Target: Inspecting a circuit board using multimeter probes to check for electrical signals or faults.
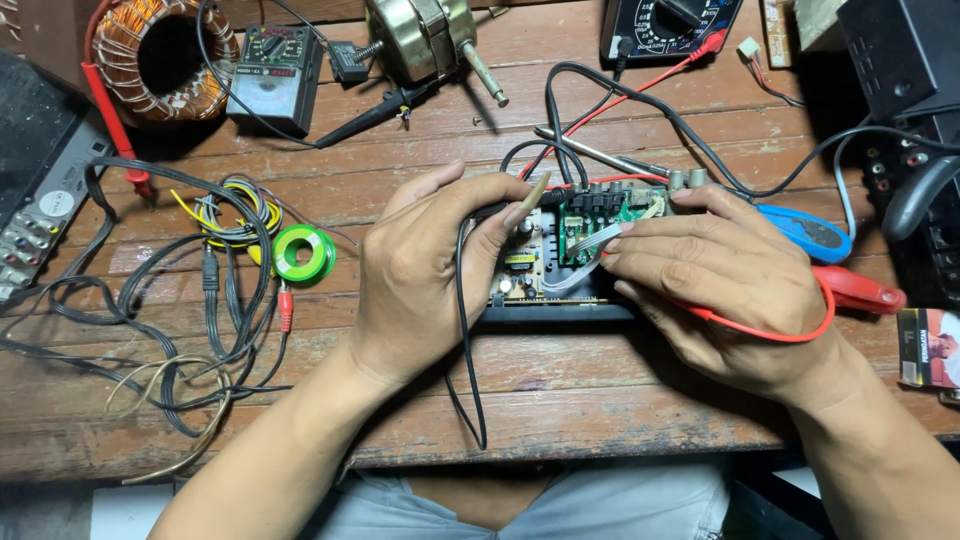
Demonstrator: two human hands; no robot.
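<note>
My left hand [425, 275] is curled around a black probe [510, 207], thumb and fingers pinching it, its black lead [466, 330] trailing down toward 6 o'clock. My right hand [720, 285] is closed loosely, fingers bent over the circuit board [590, 215] and touching its white ribbon cable [590, 240], with a red lead [790, 333] looping beneath the palm. The board, green and crowded with small parts, sits in an open black case [560, 312] at the middle of the wooden tabletop [560, 385]. At 9 o'clock from my left hand lies a green solder spool [303, 252]; at 3 o'clock from my right hand lie blue [815, 232] and red [860, 290] tool handles.
</note>
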